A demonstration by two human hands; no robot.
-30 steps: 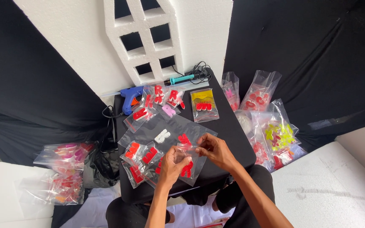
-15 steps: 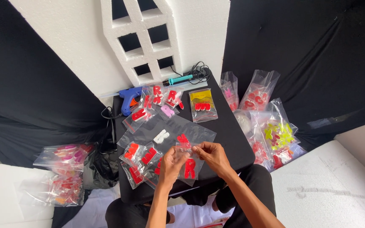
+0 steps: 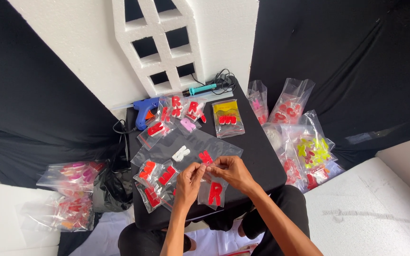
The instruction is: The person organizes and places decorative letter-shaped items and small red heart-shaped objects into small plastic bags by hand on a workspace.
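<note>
We see both hands meeting over the near edge of a small black table (image 3: 257, 156). The left hand (image 3: 188, 182) and the right hand (image 3: 233, 171) each pinch, fingers narrowed, the top edge of a small clear bag (image 3: 213, 189) that hangs between them with a red letter inside. At nine o'clock of that bag lie more small bags with red pieces (image 3: 155, 182). Just beyond the hands, at twelve o'clock, a larger clear bag (image 3: 190, 149) holds a white piece and a red one. Farther on, at one o'clock, sits a yellow-backed bag (image 3: 227, 117); at eleven o'clock a blue glue gun (image 3: 144, 110) lies near a white foam lattice (image 3: 160, 47). At three o'clock, off the table, stands a pile of bags of coloured letters (image 3: 304, 142).
</note>
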